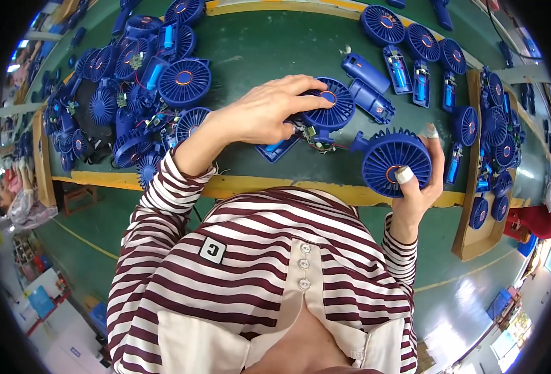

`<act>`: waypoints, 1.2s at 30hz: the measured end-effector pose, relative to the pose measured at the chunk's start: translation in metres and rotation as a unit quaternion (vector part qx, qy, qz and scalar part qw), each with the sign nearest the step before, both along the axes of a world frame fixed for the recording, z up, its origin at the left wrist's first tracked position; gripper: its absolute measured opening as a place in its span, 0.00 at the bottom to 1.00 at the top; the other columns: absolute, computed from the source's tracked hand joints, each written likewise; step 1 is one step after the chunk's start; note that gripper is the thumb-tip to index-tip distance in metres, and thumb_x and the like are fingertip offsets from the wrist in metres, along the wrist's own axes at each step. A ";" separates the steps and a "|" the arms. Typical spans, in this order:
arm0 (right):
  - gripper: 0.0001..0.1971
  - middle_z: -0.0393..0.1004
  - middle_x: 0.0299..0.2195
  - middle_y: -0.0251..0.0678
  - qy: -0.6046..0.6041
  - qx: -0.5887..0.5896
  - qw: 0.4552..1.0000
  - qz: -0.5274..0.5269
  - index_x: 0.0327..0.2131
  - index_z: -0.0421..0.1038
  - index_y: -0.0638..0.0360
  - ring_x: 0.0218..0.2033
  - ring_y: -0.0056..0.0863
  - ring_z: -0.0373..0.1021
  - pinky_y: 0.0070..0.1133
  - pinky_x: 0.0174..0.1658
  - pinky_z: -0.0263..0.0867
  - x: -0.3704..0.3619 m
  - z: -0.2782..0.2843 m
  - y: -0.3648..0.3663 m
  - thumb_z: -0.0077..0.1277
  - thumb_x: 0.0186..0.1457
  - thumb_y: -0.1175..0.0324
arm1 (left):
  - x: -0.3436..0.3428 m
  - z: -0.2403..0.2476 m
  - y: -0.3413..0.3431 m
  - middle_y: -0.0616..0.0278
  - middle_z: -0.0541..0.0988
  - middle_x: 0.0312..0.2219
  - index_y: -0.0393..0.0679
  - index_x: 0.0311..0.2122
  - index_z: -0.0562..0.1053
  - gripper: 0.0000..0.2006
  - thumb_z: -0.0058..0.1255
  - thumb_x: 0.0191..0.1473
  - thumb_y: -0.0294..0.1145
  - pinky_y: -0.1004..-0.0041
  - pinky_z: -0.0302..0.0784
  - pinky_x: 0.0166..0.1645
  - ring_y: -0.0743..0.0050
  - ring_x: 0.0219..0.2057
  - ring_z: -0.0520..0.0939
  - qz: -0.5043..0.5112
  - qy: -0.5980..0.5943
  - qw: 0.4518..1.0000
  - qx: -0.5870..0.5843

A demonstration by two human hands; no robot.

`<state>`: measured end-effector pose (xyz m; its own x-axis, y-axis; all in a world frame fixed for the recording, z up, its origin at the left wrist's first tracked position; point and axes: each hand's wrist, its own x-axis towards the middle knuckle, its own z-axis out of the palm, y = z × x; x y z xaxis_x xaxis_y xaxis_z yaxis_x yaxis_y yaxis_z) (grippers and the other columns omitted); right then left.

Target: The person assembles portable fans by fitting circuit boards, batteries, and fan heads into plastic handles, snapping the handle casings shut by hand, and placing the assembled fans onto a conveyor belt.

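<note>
My left hand (268,112) reaches over the table with its fingertips on the hub of a blue handheld fan (339,115), its thumb bent near the rim. Just below that fan, a small green circuit board with wires (316,136) lies over a blue casing half (278,149). In my right hand (420,193) is a second round blue fan head (381,177), tilted up at the table's near edge. White tape wraps the thumb and a fingertip of this hand. The wires run toward the neck of this second fan; where they end I cannot make out.
A heap of blue fans (183,82) with exposed boards covers the table's left side. Blue handle casings (366,73) lie behind my hands, and several opened fans (399,70) stand in rows at right. A cardboard tray (468,240) with more fans is at the right edge.
</note>
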<state>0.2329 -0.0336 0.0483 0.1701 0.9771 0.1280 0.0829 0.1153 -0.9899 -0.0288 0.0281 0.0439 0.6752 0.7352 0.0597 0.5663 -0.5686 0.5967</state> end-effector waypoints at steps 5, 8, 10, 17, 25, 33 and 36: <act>0.37 0.66 0.40 0.39 0.000 0.000 0.999 0.047 0.51 0.57 0.66 0.41 0.27 0.66 0.21 0.45 0.62 0.018 -0.008 -0.004 0.56 0.33 0.64 | 0.018 0.010 0.018 0.54 0.64 0.47 0.44 0.42 0.68 0.21 0.53 0.37 0.30 0.67 0.63 0.50 0.54 0.48 0.66 0.001 -0.014 0.999 -0.048; 0.38 0.67 0.39 0.38 -0.065 -0.021 0.993 0.100 0.50 0.58 0.63 0.42 0.27 0.65 0.22 0.47 0.61 0.016 -0.008 -0.006 0.59 0.31 0.65 | 0.029 -0.004 0.023 0.51 0.68 0.43 0.39 0.32 0.68 0.21 0.57 0.37 0.44 0.65 0.67 0.44 0.52 0.42 0.71 0.068 -0.005 0.998 -0.001; 0.37 0.66 0.38 0.36 -0.084 -0.037 0.984 0.155 0.51 0.58 0.62 0.41 0.25 0.64 0.21 0.45 0.60 0.017 -0.002 -0.003 0.60 0.33 0.66 | 0.041 0.000 0.023 0.48 0.69 0.41 0.37 0.40 0.65 0.28 0.58 0.35 0.44 0.63 0.68 0.43 0.50 0.40 0.73 0.156 0.066 0.983 -0.066; 0.34 0.64 0.38 0.38 -0.006 0.006 0.982 0.191 0.48 0.57 0.67 0.41 0.26 0.62 0.20 0.46 0.58 0.007 -0.014 -0.006 0.59 0.34 0.69 | 0.057 0.005 0.021 0.43 0.74 0.35 0.31 0.47 0.63 0.39 0.61 0.28 0.44 0.66 0.68 0.45 0.53 0.39 0.75 0.047 0.122 0.983 -0.127; 0.31 0.66 0.36 0.39 -0.122 -0.028 0.968 0.215 0.47 0.60 0.63 0.39 0.30 0.65 0.23 0.43 0.61 0.009 -0.018 0.000 0.58 0.37 0.64 | 0.027 0.008 0.013 0.59 0.73 0.32 0.32 0.44 0.63 0.29 0.57 0.30 0.21 0.76 0.73 0.38 0.75 0.31 0.76 0.270 -0.338 0.832 -0.347; 0.32 0.67 0.43 0.42 0.228 -0.034 0.973 0.025 0.50 0.57 0.71 0.42 0.27 0.67 0.21 0.44 0.65 0.006 -0.001 0.015 0.53 0.39 0.68 | -0.004 0.031 0.000 0.60 0.73 0.36 0.32 0.44 0.65 0.26 0.58 0.35 0.21 0.79 0.68 0.45 0.77 0.36 0.74 0.333 -0.432 0.831 -0.108; 0.30 0.67 0.43 0.39 0.132 -0.031 0.991 0.023 0.49 0.59 0.69 0.41 0.23 0.66 0.18 0.46 0.61 0.001 0.013 0.021 0.55 0.38 0.75 | -0.017 0.033 0.002 0.59 0.73 0.36 0.31 0.45 0.65 0.25 0.57 0.36 0.21 0.77 0.70 0.44 0.76 0.35 0.75 0.374 -0.482 0.788 -0.079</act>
